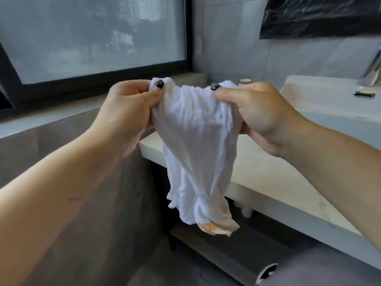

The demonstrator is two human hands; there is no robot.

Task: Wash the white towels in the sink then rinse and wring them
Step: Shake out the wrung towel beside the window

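towel (195, 141) hanging | left hand (125, 106); right hand (261, 112) pinch top edge

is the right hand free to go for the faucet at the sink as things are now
Probably not yet. The right hand pinches one top corner of the white towel, while the left hand holds the other. The faucet stands to its right over the sink with nothing between, but the hand is occupied.

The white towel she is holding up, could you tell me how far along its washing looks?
Done: nothing clearly. In hand: the left hand and right hand pinch the white towel by its top edge, away from the sink. Left: an orange stain shows at its bottom corner, so washing, rinsing and wringing probably remain.
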